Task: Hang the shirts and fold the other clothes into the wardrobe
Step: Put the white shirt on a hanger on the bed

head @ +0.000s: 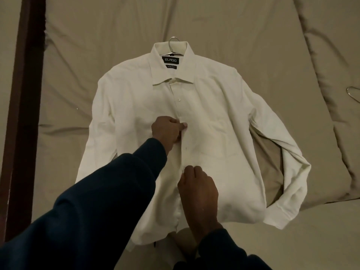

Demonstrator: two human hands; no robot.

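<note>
A white long-sleeved dress shirt [214, 117] lies face up on the bed, collar away from me, with a black label inside the collar. A hanger sits inside it; only its metal hook [173, 43] shows above the collar. My left hand [166, 131] pinches the button placket at mid-chest. My right hand [196, 190] pinches the same placket lower down, fingers curled on the fabric. Both sleeves lie folded alongside the body of the shirt.
The bed is covered by a beige sheet [97, 36] with a rumpled duvet edge [327, 75] on the right. Part of a second hanger [353, 94] shows at the right edge. A dark wooden bed frame [25, 94] runs down the left.
</note>
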